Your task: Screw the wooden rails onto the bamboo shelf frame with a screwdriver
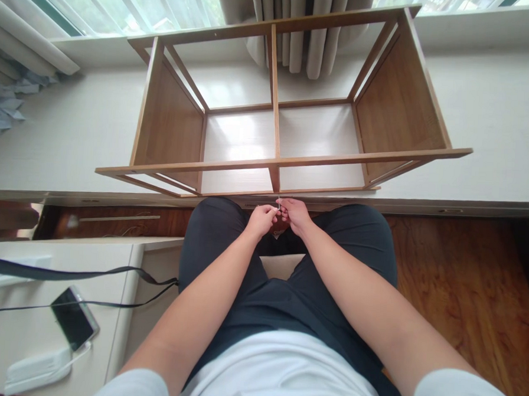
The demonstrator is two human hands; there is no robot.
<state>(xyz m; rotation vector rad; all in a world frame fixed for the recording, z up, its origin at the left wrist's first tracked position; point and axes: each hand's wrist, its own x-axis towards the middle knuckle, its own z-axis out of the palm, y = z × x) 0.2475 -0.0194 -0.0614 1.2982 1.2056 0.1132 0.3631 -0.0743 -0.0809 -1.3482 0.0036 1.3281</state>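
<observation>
Close together above my lap, both hands meet at the near edge of the bench. My left hand (262,220) is closed, its thumb and finger pinched together. Touching it or nearly so, my right hand (295,215) is also closed in a pinch. A small, thin, pale piece (279,203) stands between the fingertips; its kind is too small to tell. Just beyond my fingers is a brown wooden frame (275,161) with solid end panels, open sides and a middle divider.
The frame rests on a long pale bench (494,127) below windows and curtains (295,28). On a side table (106,343) at my left lie a phone (75,318) and a white device (38,370). A black strap (87,272) crosses above it. Wooden floor (459,291) shows at right.
</observation>
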